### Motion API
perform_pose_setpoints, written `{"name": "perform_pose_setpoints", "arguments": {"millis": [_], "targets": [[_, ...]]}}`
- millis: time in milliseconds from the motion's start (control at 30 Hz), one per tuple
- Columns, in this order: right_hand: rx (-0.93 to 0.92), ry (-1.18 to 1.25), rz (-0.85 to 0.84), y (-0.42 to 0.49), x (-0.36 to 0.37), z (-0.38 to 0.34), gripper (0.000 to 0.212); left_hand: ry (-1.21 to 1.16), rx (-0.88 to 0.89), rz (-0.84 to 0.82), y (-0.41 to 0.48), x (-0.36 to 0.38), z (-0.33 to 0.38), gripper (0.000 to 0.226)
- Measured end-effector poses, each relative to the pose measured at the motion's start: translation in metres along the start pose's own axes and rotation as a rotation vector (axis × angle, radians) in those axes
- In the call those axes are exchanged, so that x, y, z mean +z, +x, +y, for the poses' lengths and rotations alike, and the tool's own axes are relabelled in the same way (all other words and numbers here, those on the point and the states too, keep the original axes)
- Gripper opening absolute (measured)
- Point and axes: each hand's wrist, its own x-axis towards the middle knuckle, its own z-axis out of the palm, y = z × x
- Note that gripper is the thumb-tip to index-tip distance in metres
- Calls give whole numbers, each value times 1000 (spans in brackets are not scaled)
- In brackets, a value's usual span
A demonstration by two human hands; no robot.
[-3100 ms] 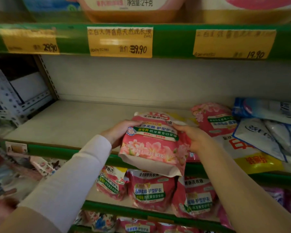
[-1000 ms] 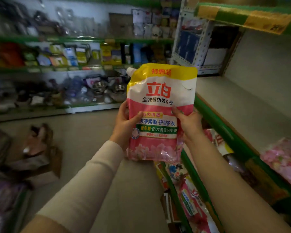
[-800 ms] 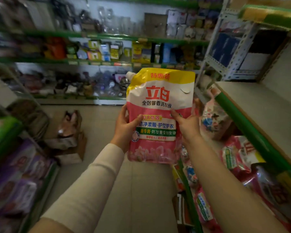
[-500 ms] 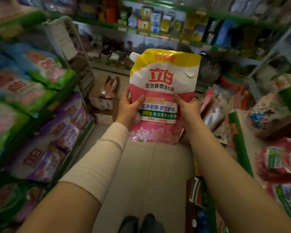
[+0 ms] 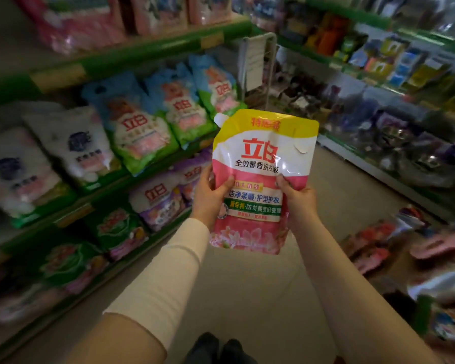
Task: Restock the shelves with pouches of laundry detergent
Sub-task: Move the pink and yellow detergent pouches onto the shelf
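A pink, white and yellow detergent pouch (image 5: 263,166) stands upright in front of me over the aisle floor, its printed face toward me and its white spout at the top left. My left hand (image 5: 208,199) grips its left edge, thumb across the front. Gripping its right edge, thumb on the front, is my right hand (image 5: 298,199). Green-edged shelves (image 5: 132,52) on the left hold rows of other detergent pouches (image 5: 139,127) in blue-green, white and purple.
A beige tiled aisle floor (image 5: 260,285) runs ahead. At the right are more pink pouches (image 5: 373,240) on a low shelf. Far shelves (image 5: 378,82) carry mixed goods. A white rack (image 5: 255,64) stands at the end of the left shelving. My shoes (image 5: 221,349) show below.
I have turned left, away from the shelf where the pouch was first held. The pouch stays upright in both hands; the left shelving of detergent pouches has come into view.
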Motion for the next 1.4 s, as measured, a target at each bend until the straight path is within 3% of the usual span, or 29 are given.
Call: {"name": "perform_pose_setpoints", "arguments": {"millis": [133,333,533,700,833,1033,1167,1400], "targets": [[-18,-25,-139,-6,57,2,12,2,80,116,-3,-49,27,39],[-74,-94,-291,-21,163,-1,5,-41,154,256,1,-135,76,47],[-151,-120,-446,-38,267,-15,13,-31,240,394,11,-213,126,38],[-152,-136,-590,-36,328,-30,11,-50,278,497,24,-247,157,46],[-151,-200,-694,-25,380,-48,5,-90,301,585,42,-270,183,35],[-193,-211,-822,-10,462,-77,17,-128,379,677,75,-306,232,35],[-136,-247,-873,-1,518,-92,9,-134,401,687,98,-335,267,34],[-188,-183,-856,25,606,-108,16,-151,468,619,163,-389,314,25]]}}
